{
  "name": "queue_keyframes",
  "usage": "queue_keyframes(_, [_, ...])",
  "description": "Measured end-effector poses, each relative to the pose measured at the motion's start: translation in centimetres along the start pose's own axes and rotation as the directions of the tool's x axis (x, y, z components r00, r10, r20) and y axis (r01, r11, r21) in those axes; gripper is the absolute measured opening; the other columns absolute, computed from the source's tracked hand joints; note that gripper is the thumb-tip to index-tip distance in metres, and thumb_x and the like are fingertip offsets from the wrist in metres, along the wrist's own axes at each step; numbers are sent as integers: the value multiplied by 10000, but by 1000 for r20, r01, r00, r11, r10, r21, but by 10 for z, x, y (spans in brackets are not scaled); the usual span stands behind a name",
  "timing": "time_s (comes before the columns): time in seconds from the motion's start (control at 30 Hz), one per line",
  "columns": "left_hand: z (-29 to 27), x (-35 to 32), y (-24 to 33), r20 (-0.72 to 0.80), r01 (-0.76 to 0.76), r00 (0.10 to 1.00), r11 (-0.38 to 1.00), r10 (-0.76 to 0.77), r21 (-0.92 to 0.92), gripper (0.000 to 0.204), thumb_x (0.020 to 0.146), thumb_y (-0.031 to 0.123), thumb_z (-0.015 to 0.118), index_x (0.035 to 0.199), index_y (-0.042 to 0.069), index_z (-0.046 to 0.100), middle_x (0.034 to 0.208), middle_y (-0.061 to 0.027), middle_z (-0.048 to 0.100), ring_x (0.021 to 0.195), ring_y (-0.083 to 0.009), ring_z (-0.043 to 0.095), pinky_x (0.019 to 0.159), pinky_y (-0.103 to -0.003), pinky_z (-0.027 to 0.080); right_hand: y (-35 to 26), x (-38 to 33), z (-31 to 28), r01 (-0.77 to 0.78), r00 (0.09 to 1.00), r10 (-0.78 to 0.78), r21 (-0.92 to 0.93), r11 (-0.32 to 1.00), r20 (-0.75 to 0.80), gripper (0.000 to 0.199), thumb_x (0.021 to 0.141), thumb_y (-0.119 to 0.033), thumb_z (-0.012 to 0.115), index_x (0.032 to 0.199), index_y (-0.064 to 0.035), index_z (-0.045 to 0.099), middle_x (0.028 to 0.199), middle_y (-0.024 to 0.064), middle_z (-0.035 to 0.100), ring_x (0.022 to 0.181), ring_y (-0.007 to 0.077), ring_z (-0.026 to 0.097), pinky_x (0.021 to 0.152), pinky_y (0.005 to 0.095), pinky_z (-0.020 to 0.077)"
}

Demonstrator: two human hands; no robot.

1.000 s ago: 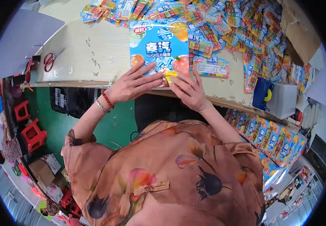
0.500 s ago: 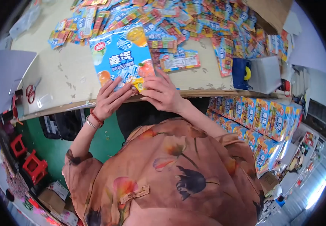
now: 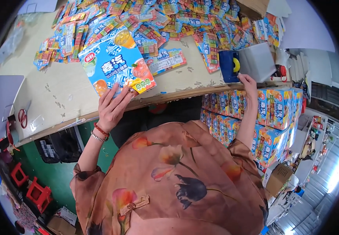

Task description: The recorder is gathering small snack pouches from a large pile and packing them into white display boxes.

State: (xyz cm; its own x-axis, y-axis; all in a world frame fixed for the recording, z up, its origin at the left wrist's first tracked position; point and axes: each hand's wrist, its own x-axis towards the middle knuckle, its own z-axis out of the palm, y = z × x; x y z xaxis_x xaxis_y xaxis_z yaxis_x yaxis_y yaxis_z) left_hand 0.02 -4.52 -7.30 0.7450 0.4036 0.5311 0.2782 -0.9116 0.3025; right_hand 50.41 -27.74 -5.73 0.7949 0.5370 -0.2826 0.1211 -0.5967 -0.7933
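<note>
A flat blue carton [image 3: 116,64] printed with fruit and drinks lies tilted on the table near its front edge. My left hand [image 3: 112,107] rests on the carton's lower edge, its fingers stretched out over the printed face. Off to the right, my right hand [image 3: 249,83] reaches to the near edge of a dark blue tape dispenser [image 3: 228,70] with a yellow core. Its thumb and forefinger are pinched together there; any strip of tape between them is too small to make out.
Several colourful candy packets [image 3: 169,19] are heaped across the back of the table [image 3: 56,94]. A clear plastic box [image 3: 257,60] stands beside the dispenser. Red-handled scissors [image 3: 23,116] lie at the left. Stacked, filled cartons [image 3: 273,109] stand below the table at right; red stools [image 3: 39,194] are on the floor.
My right hand has left the carton and moved right to the tape dispenser. My left hand stays on the carton. The whole view has shifted and turned slightly.
</note>
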Motion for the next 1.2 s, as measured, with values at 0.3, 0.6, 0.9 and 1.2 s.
queue_keyframes(0.3, [2, 0, 4, -8, 18, 1000, 1000, -17, 21, 358, 793, 52, 697, 1138, 142, 670, 1244, -28, 618, 1232, -263, 521, 1034, -368, 356, 0, -47, -1, 45, 986, 29, 428, 903, -165, 121, 898, -171, 650, 956, -64, 650, 821, -11, 637, 732, 68, 565, 646, 214, 427])
queue_keyframes(0.6, [2, 5, 18, -38, 102, 994, 993, -100, 53, 353, 784, 29, 691, 1121, 133, 675, 1233, -40, 624, 1226, -273, 525, 1016, -377, 379, 67, -43, 65, -120, 981, 192, 821, 558, 13, 96, 933, -109, 578, 882, -33, 551, 731, 46, 545, 578, 142, 499, 519, 261, 411])
queue_keyframes(0.9, [7, 4, 16, -48, 118, 992, 993, -117, 25, 393, 762, 52, 705, 1137, 151, 646, 1191, -36, 615, 1187, -223, 551, 984, -377, 404, -145, -178, 209, -337, 667, -161, 486, 806, 728, 165, 913, -121, 597, 959, 36, 618, 790, 96, 650, 578, 121, 595, 535, 234, 492])
queue_keyframes(1.2, [-1, 1, 8, -49, 75, 996, 997, -74, 30, 434, 772, 120, 682, 1194, 181, 603, 1166, -64, 566, 1177, -220, 551, 992, -382, 410, -143, -199, 272, -403, 695, -68, 466, 788, 716, 227, 930, -167, 598, 1003, 47, 624, 848, 105, 667, 613, 139, 638, 561, 248, 542])
